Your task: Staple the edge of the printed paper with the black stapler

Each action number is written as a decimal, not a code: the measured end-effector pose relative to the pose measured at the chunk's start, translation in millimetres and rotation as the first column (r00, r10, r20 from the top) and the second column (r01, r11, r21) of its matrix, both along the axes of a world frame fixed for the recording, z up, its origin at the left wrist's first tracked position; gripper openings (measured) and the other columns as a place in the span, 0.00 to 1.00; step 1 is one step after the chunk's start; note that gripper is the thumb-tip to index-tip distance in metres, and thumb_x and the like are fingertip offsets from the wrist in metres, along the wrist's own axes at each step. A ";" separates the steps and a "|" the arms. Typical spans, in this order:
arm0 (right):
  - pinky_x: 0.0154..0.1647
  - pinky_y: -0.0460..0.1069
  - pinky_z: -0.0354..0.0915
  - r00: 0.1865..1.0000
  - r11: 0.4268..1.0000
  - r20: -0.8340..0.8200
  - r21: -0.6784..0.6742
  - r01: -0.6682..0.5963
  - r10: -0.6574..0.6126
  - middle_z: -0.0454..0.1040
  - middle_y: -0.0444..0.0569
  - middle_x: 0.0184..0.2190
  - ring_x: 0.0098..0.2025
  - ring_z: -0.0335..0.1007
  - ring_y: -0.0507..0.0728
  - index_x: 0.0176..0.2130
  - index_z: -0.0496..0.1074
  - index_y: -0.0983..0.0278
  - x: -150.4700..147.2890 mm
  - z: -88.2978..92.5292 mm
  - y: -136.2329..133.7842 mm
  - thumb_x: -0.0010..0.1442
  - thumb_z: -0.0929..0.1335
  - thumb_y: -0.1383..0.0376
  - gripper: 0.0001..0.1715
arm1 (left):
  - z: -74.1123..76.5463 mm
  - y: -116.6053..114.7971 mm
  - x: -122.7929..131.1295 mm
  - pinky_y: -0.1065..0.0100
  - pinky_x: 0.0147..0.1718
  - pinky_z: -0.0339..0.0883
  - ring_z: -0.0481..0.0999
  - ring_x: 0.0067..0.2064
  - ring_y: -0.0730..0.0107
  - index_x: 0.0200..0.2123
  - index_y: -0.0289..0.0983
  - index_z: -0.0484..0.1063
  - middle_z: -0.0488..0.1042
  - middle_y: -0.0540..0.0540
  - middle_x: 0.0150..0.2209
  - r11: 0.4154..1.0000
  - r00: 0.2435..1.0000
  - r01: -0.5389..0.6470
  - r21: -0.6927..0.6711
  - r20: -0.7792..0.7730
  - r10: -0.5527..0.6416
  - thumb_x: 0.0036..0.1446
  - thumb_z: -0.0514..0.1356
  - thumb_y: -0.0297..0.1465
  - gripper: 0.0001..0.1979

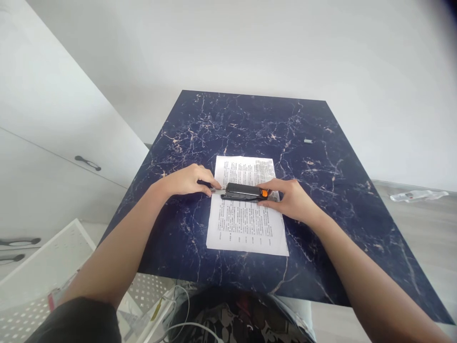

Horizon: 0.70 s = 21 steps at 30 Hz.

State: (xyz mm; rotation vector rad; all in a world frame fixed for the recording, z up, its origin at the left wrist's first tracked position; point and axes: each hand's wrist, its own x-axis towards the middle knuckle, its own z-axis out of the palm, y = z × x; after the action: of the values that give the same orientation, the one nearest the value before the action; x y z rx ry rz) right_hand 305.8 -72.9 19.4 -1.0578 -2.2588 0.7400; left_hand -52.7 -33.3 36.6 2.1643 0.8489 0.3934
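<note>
A black stapler (243, 190) with an orange part at its right end lies sideways over a sheet of printed paper (246, 238). My right hand (291, 197) is closed on the stapler's right end, thumb on the near side and fingers on the far side. My left hand (189, 181) pinches a thin silvery piece (218, 191) at the stapler's left end, over the paper's left edge. Whether that piece is part of the stapler or a strip of staples is too small to tell.
The paper rests on a dark blue marble-patterned table (228, 124). A small pale block (308, 141) sits farther back on the right. White cabinets (53, 119) stand at left, above a white perforated rack (150, 288). Clear plastic packaging (419, 195) lies on the floor at right.
</note>
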 end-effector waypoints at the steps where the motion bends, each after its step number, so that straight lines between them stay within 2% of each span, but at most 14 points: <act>1: 0.44 0.55 0.78 1.000 1.000 -0.014 -0.017 0.007 -0.007 0.84 0.43 0.40 0.38 0.81 0.57 0.50 0.82 0.52 0.1 -1.6 0.7 0.59 0.78 0.61 0.19 | -5.7 -0.1 6.1 0.48 0.55 0.71 0.82 0.48 0.53 0.45 0.54 0.85 0.85 0.47 0.44 0.999 1.000 -0.006 0.046 0.014 0.005 0.58 0.70 0.38 0.12; 5: 0.42 0.54 0.77 0.999 0.999 -0.037 -0.042 0.018 -0.019 0.84 0.43 0.39 0.37 0.81 0.56 0.48 0.84 0.53 -1.5 -4.0 1.6 0.57 0.79 0.62 0.18 | -23.2 -0.7 32.4 0.51 0.54 0.68 0.81 0.44 0.57 0.45 0.51 0.84 0.85 0.48 0.40 0.978 0.994 -0.018 0.210 0.112 -0.006 0.58 0.71 0.35 0.11; 10: 0.42 0.53 0.76 1.000 1.000 -0.019 0.004 0.011 -0.011 0.84 0.44 0.38 0.37 0.80 0.55 0.47 0.83 0.55 -3.5 -3.1 0.8 0.58 0.78 0.62 0.16 | -27.7 -0.6 40.8 0.57 0.51 0.67 0.80 0.44 0.60 0.47 0.47 0.80 0.84 0.47 0.42 0.941 0.997 -0.037 0.337 0.076 0.012 0.64 0.67 0.34 0.08; 12: 0.42 0.54 0.75 1.000 1.000 -0.010 0.002 0.002 -0.002 0.84 0.45 0.39 0.38 0.79 0.56 0.47 0.83 0.55 -3.4 -2.6 0.5 0.58 0.78 0.61 0.15 | -29.8 -1.1 39.2 0.59 0.49 0.67 0.80 0.42 0.62 0.45 0.44 0.79 0.83 0.47 0.40 0.902 0.999 -0.017 0.432 0.053 -0.007 0.66 0.66 0.34 0.06; 16: 0.42 0.55 0.74 1.000 0.999 0.015 -0.039 0.006 -0.005 0.84 0.46 0.39 0.38 0.79 0.57 0.48 0.83 0.56 -2.6 -2.1 0.8 0.58 0.78 0.60 0.17 | -34.8 -2.3 40.1 0.62 0.44 0.66 0.78 0.39 0.65 0.45 0.40 0.76 0.82 0.46 0.38 0.788 0.995 0.001 0.616 0.080 -0.063 0.70 0.63 0.34 0.05; 18: 0.44 0.56 0.74 1.000 0.998 0.010 -0.064 0.016 -0.016 0.83 0.46 0.39 0.39 0.79 0.58 0.48 0.83 0.56 -3.1 -1.8 1.1 0.57 0.79 0.61 0.17 | -34.9 -1.6 41.2 0.62 0.43 0.65 0.77 0.38 0.66 0.45 0.39 0.75 0.81 0.46 0.37 0.770 0.993 -0.004 0.638 0.093 -0.072 0.70 0.62 0.35 0.06; 21: 0.44 0.55 0.74 1.000 0.998 0.009 -0.069 0.010 -0.009 0.83 0.45 0.40 0.39 0.79 0.58 0.48 0.83 0.56 -5.1 -0.4 1.0 0.57 0.78 0.62 0.17 | -31.3 0.6 38.4 0.61 0.44 0.64 0.77 0.39 0.64 0.45 0.40 0.75 0.81 0.47 0.38 0.791 0.995 0.029 0.612 0.059 -0.082 0.68 0.65 0.38 0.09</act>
State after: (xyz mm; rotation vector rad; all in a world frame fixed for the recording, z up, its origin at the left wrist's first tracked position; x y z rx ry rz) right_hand 300.7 -71.9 19.0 -1.1051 -2.2486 0.8156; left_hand -14.3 -32.8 5.3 2.7353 0.6602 0.8148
